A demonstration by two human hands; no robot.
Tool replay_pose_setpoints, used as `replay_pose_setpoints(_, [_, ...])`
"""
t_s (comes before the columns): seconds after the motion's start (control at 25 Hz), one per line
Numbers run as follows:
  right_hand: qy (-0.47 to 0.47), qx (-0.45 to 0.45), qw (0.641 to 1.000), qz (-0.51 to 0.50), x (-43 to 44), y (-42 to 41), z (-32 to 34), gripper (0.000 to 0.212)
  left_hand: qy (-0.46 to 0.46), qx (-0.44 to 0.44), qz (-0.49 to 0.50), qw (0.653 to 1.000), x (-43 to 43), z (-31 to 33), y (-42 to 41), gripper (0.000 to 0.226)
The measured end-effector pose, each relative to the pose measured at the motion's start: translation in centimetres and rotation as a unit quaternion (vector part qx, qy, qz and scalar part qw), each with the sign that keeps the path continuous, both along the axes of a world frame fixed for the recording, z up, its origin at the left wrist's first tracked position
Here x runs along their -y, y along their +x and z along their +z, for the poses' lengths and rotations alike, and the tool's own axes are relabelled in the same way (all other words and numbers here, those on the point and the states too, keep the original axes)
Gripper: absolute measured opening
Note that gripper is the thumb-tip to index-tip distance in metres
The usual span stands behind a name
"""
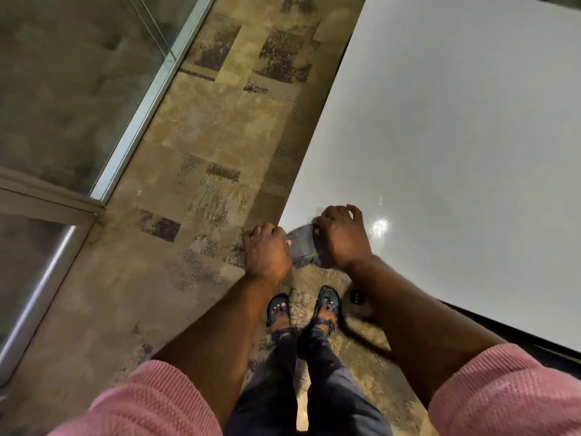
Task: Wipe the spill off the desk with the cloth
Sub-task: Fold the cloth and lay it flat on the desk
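A grey cloth (302,243) with a thin green stripe lies at the near left corner of the white desk (456,136), partly hanging over the edge. My left hand (266,251) grips the cloth's left end just off the desk corner. On the desk top my right hand (341,236) holds the cloth's right end with curled fingers. The cloth is stretched between both hands, and much of it is hidden under them. A small wet glint (380,227) shines on the desk just right of my right hand.
A patterned brown carpet (220,136) runs left of the desk. A glass partition with a metal frame (147,99) stands at the far left. My feet in dark sandals (303,306) are below the desk corner, beside a small black object (357,298) on the floor.
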State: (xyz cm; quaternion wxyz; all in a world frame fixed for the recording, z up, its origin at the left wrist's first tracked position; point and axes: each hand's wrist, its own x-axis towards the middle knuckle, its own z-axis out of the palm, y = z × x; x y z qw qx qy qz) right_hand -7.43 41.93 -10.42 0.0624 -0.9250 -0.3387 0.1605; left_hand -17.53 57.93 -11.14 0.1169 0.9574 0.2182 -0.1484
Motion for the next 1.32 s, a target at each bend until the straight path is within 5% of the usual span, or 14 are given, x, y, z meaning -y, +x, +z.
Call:
replay_pose_setpoints(0.16, [0.016,-0.004,0.999,-0.046,0.7,-1.0,1.6,0.070,-0.021,0.017,-0.049,0.998,-0.8,0.9,0.1,0.022])
replay_pose_setpoints(0.32, [0.061,0.014,0.994,-0.092,2.2,-2.6,5.0,0.071,-0.060,0.079,-0.097,0.990,-1.2,3.7,0.4,0.017])
replay_pose_setpoints(0.48, [0.108,0.078,0.975,-0.175,4.2,-4.3,10.2,0.035,-0.060,0.175,-0.173,0.967,-0.4,9.1,1.2,0.016])
replay_pose_setpoints(0.96, [0.213,0.261,0.889,-0.309,11.0,-5.6,24.6,0.036,-0.081,0.376,-0.301,0.873,5.5,24.3,7.3,0.012])
replay_pose_setpoints(1.32, [0.217,0.352,0.837,-0.358,20.3,-9.5,28.0,0.048,-0.142,0.390,-0.371,0.831,14.2,30.7,5.8,0.013])
